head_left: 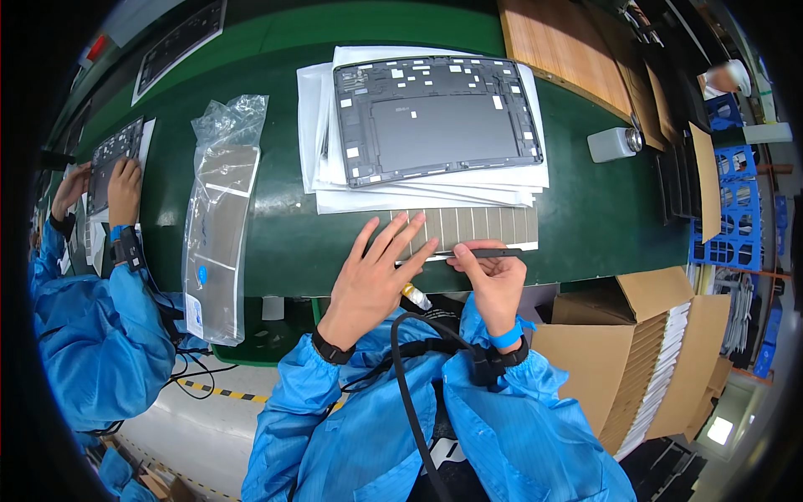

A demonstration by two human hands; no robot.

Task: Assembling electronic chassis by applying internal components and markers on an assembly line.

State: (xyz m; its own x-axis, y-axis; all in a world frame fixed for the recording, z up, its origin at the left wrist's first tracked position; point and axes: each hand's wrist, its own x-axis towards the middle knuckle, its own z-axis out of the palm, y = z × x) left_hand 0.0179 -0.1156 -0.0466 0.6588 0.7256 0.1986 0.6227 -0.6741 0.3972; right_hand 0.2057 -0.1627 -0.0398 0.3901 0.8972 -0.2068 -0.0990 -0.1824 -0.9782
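At the lower centre of the frame, we are pressing our left hand, fingers spread flat, on the grey strip sheet, while our right hand is pinching black tweezers at the sheet's lower edge.

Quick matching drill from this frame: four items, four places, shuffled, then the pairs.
Items:
1. dark back cover
2. clear plastic bag
3. white bottle
4. open cardboard box

Places:
A. lying lengthwise on the green mat, left of the left hand
B. below the bench edge, at the person's right
C. on top of a stack of white sheets
D. on the green mat, right of the white stack

Pairs: 1-C, 2-A, 3-D, 4-B
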